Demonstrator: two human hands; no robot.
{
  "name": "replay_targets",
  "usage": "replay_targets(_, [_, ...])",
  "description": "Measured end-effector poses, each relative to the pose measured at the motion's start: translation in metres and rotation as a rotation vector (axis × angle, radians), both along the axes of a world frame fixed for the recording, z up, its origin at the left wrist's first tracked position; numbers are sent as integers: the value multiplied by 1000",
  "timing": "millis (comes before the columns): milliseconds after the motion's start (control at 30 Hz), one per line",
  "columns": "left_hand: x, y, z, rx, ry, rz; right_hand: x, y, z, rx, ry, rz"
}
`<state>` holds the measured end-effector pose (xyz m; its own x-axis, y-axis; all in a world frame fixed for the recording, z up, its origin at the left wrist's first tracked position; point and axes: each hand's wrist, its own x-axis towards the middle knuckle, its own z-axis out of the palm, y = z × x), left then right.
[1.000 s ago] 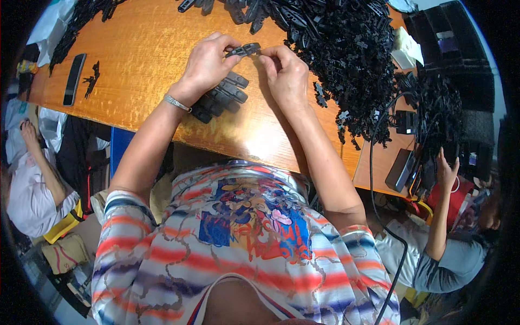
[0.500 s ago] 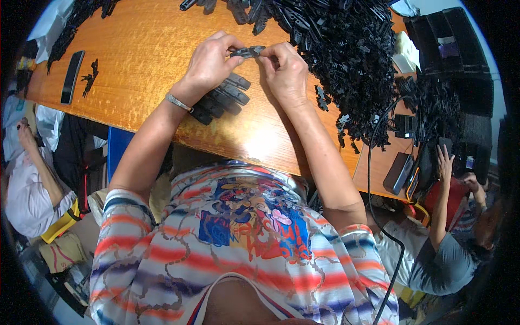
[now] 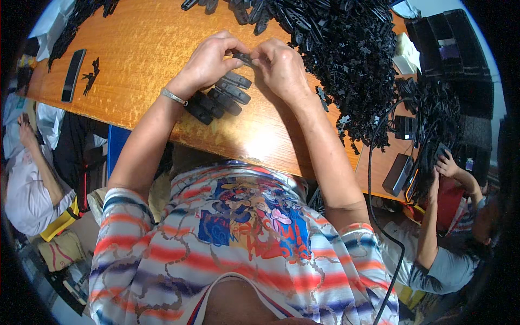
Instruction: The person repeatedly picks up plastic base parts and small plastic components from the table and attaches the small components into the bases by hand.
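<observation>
My left hand [image 3: 210,60] pinches one end of a small black plastic piece [image 3: 242,56] above the wooden table. Thumb and fingers of my right hand [image 3: 280,66] close on its other end, so most of the piece is covered. Just below my left hand, several dark oblong plastic parts [image 3: 230,93] lie side by side in a slanted row on the tabletop. Both hands are closed and almost touch each other.
A large heap of black plastic parts [image 3: 346,70] covers the table's right side. At left lie a phone [image 3: 72,76] and a few loose black pieces [image 3: 91,77]. A black cable [image 3: 370,162] hangs at right. People sit on both sides.
My right hand has shifted slightly left, nearer my left hand, and hides more of the black piece. At right, a co-worker's raised hand has come down to meet the other.
</observation>
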<state>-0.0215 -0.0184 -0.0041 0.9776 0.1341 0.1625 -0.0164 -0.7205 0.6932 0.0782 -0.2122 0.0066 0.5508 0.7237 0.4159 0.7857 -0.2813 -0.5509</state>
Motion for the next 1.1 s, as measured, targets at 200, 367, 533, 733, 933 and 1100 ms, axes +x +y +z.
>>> replay_targets(200, [2,5,-5,-24,-88,-60,5,-1,8,-94,115,28])
replay_targets(367, [6,-3,6,-159,120,100,13,6,28,-411,304,-164])
replay_targets(533, [16,0,10,-115,205,53,26,11,42,-604,346,-185])
replay_targets(733, [2,0,17,-177,235,-88,-5,-6,35,-608,351,-155])
replay_targets(933, [22,27,16,-156,101,65,0,-43,33,-305,254,-225])
replay_targets(1100, [61,38,17,639,-277,49,33,-27,12,-311,-111,-398])
